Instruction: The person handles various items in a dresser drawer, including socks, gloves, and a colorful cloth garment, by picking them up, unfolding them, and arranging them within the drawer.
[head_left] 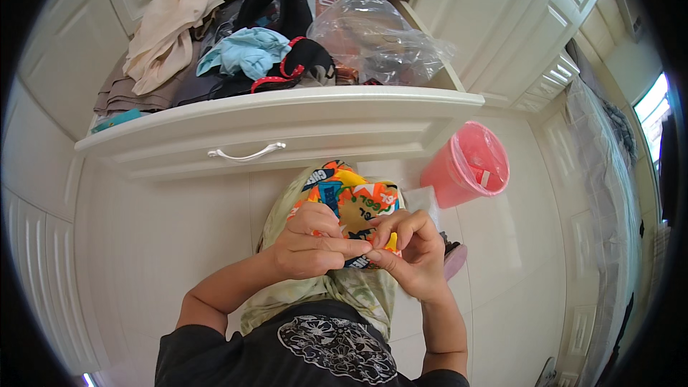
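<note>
A brightly printed cloth point(371, 199) in orange, yellow and blue, with lettering on it, lies bunched over my lap. My left hand point(317, 244) is above its near left part, index finger stretched out to the right and the other fingers curled. At that fingertip, the thumb and fingers of my right hand point(411, 250) come together. Whether anything small is pinched between them is too hard to make out. The hands hide part of the cloth, and whether the left hand's curled fingers grip it cannot be seen.
Before me an open white drawer point(279, 102) holds a beige garment point(166, 32), a light blue cloth point(247, 54), black items point(293, 11) and a clear plastic bag point(371, 32). A pink bin point(446, 172) with a liner stands to the right. A bed point(607, 199) is farther right.
</note>
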Available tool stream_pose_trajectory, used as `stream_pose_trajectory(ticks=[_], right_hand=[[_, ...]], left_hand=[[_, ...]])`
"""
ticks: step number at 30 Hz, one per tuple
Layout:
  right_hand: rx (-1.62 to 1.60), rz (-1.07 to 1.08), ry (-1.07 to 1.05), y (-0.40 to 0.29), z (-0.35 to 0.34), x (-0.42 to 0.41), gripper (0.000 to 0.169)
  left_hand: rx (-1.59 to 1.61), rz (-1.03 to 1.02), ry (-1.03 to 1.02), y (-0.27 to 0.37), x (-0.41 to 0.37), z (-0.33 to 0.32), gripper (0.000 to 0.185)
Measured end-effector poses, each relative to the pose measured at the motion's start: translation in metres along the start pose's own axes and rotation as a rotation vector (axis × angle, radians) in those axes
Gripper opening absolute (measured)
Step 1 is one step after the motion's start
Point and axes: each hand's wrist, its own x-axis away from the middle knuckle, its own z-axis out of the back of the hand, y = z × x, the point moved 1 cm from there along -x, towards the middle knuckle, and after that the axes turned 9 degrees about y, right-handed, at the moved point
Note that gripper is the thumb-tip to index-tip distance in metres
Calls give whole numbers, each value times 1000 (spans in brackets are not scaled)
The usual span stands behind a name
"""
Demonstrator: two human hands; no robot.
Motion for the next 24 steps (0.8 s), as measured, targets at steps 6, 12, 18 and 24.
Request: stream_pose_trajectory(ticks=[6, 12, 18, 24], right_hand=[[16, 48, 19, 0, 20, 9, 32], [55, 32, 67, 0, 28, 16, 32], [112, 104, 89, 0, 35, 15, 33], [149, 81, 91, 0, 38, 20, 33]], left_hand=[[45, -15, -57, -2, -5, -15, 17], [18, 2, -70, -4, 2, -29, 17], [42, -20, -89, -5, 0, -31, 15], [40, -25, -125, -3, -3, -33, 14]])
